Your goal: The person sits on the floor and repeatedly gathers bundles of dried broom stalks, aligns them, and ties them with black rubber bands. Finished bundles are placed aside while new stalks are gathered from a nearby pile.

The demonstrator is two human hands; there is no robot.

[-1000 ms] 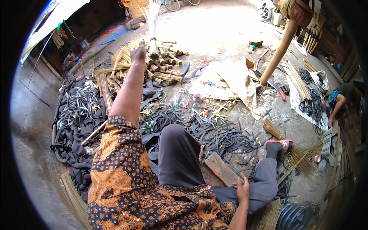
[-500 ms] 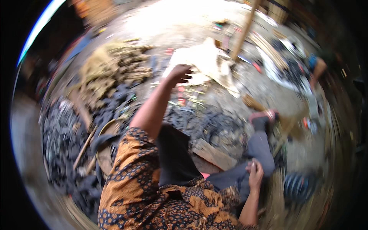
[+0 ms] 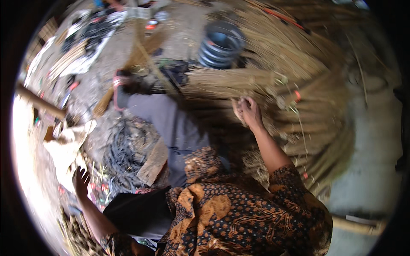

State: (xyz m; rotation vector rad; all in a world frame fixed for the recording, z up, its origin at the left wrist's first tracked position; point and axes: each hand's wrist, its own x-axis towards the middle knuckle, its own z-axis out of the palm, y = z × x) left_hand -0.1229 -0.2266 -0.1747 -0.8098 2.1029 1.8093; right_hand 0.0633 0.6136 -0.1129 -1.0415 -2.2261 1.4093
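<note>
Left hand [image 3: 80, 182] is spread, right hand [image 3: 249, 112] at straw bundles [image 3: 235, 80], its grip too blurred to tell.

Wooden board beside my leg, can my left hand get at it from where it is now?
Probably yes. The left hand has its fingers spread, and mostly low-lying black strips seem to separate it from the wooden board, whose upper face looks largely uncovered.

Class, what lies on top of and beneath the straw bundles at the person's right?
On the straw bundles lie a small orange-red item and a long orange object; the right grip is over them, contact blurred. Anything beneath is covered.
</note>
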